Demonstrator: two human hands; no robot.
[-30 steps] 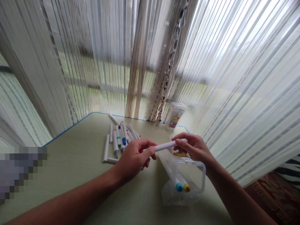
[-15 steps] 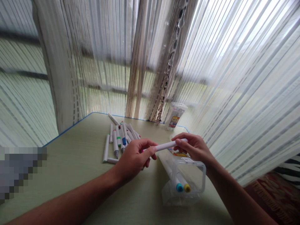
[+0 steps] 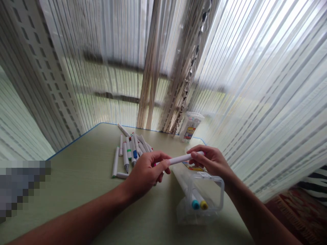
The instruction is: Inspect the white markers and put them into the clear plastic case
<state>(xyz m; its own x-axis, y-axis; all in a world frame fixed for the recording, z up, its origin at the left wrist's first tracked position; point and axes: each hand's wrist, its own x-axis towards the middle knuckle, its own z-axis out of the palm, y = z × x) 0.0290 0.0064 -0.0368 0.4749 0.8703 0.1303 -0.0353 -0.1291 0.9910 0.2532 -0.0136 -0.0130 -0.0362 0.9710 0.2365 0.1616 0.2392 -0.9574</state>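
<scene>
A white marker [image 3: 181, 159] lies across between my two hands, above the table. My left hand [image 3: 146, 170] pinches its left end, where a bit of pink shows. The other end is gripped by the thumb and fingers of my right hand [image 3: 211, 160]. Below my right hand a clear plastic case [image 3: 221, 194] lies on its side with its open end toward me. Inside it are a marker with a teal end [image 3: 195, 204] and one with a yellow end [image 3: 203, 205]. Left of my hands, a loose pile of white markers [image 3: 126, 156] has some green, blue and red parts.
A second clear case [image 3: 191, 127] with a printed label stands upright at the table's far edge. The pale green table [image 3: 84, 187] has a blue rim. Sheer striped curtains [image 3: 114, 41] hang just behind it. A patterned red cloth [image 3: 293, 211] shows at lower right.
Both hands and the marker between them hold nearly the same position. The curtain at the left has shifted and hangs differently, and the beaded strand has swung slightly right.
</scene>
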